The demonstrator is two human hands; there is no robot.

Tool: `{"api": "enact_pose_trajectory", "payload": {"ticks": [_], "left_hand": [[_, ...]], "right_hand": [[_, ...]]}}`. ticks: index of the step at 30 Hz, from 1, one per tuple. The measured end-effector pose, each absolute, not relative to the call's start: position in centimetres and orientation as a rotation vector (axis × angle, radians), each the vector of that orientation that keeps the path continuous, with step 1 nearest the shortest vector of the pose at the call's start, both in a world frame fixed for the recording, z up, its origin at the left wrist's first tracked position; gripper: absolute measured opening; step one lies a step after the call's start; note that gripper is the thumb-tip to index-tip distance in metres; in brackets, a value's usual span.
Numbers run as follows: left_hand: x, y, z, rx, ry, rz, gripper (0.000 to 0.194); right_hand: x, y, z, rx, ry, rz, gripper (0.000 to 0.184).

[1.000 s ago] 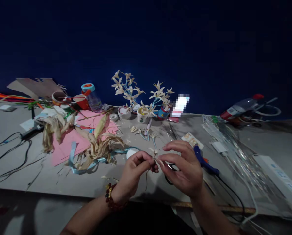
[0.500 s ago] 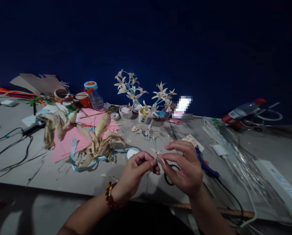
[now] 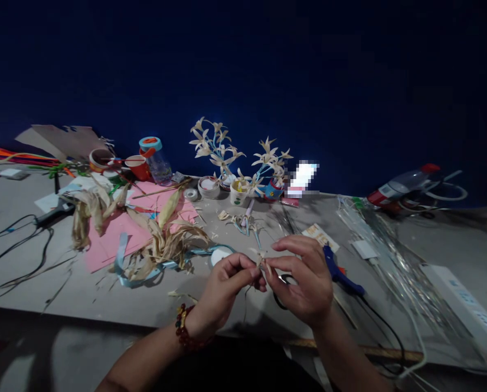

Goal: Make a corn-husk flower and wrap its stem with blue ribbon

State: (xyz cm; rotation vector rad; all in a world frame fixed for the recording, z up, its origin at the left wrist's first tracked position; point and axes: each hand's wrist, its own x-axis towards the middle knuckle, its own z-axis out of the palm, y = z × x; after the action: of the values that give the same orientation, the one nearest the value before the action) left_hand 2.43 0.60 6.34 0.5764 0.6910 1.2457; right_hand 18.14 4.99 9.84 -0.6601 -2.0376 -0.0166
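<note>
Hands meeting over near middle of table [image 3: 125, 299] — left hand [image 3: 227, 291] pinching small pale flower [image 3: 259, 256] between thumb and fingers, right hand [image 3: 303, 277] pinching at its right side, upper fingers spreading. Blue glue gun [image 3: 341, 275] lying just right of right hand. Corn husks [image 3: 172, 242] lying left, partly over pink paper [image 3: 119, 239] — flower sprays [image 3: 217, 147] standing at far side.
</note>
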Motion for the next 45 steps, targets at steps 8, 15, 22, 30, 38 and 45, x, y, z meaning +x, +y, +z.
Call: {"api": "enact_pose_trajectory", "payload": {"ticks": [8,15,22,30,38,45], "left_hand": [[2.5,0.4,6.3,0.548,0.666,1.265,0.013],[2.3,0.6,5.6,0.629,0.635,1.333,0.011],[2.0,0.7,4.8,0.907,0.791,1.422,0.014],[1.7,0.6,4.5,1.056,0.824,1.426,0.012],[1.4,0.4,4.8,1.185,0.853,1.436,0.014],[1.4,0.3,4.9,1.212,0.879,1.405,0.015]], "right_hand": [[18.1,4.6,10.0,-0.668,-2.039,-0.020,0.019],[18.3,3.7,9.0,-0.636,-1.919,0.042,0.036],[17.9,3.2,7.4,-0.715,-1.821,0.283,0.036],[17.7,3.2,6.6,-0.687,-1.756,0.360,0.036],[19.0,3.8,8.6,-0.540,-1.949,0.231,0.032],[19.3,4.1,9.0,-0.523,-2.020,0.194,0.023]]}}
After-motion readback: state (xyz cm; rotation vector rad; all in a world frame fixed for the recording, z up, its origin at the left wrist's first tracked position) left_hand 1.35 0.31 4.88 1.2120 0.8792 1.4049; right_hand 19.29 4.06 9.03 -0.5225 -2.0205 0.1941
